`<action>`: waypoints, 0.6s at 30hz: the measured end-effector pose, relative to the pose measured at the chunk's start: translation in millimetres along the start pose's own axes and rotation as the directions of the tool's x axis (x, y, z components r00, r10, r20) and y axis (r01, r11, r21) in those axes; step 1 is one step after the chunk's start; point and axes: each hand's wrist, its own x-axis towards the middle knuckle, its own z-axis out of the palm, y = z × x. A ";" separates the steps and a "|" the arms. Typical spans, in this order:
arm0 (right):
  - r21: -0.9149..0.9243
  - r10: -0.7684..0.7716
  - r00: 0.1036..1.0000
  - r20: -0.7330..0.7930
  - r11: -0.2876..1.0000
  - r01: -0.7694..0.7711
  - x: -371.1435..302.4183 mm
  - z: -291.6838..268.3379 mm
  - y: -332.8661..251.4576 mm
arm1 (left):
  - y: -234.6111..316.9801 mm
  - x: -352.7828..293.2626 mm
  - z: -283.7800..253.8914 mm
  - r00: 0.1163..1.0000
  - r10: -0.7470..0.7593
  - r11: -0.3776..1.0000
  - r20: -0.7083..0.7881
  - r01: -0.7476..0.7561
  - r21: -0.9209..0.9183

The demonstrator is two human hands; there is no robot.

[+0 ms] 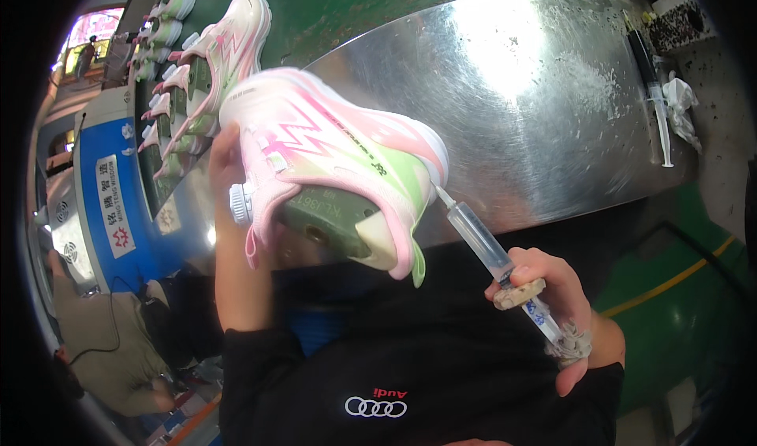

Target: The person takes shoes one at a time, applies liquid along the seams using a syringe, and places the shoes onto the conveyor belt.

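A pink, white and light-green sneaker [339, 134] is held up over the metal table, with a dark green shoe last [327, 217] filling its opening. My left hand [224, 166] grips the sneaker from its left side; most of the fingers are hidden behind it. In my right hand [561, 288] is a clear syringe [478, 237], its finger flange wrapped in stained padding and its plunger end in crumpled wrapping. The syringe's tip meets or nearly meets the sole edge near the heel; exact contact cannot be made out.
The shiny metal table [394, 59] has a curved far edge. At its right lie a second syringe [658, 123] with a dark upper part and a crumpled white tissue [680, 111]. More similar sneakers [236, 48] line the left, above a blue and white machine [118, 201]. Another person [106, 351] is at lower left.
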 end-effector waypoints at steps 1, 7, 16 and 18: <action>-0.004 0.002 1.000 0.014 1.000 -0.002 0.6 -0.2 1.1 | 2.6 -10.1 -5.0 0.994 0.024 0.999 0.102 -0.029 0.045; -0.062 0.007 1.000 0.021 0.998 -0.006 7.8 3.5 8.0 | 19.7 -43.3 -57.4 0.865 0.165 0.263 0.474 -0.501 0.824; -0.291 0.033 0.998 0.049 0.957 -0.017 10.7 11.0 15.3 | -11.0 -100.8 -49.4 0.981 0.075 0.904 -0.177 0.008 0.427; -0.304 0.028 0.998 0.049 0.952 -0.012 10.4 13.9 15.3 | -19.7 -110.0 -41.6 0.969 0.054 0.914 -0.242 0.050 0.402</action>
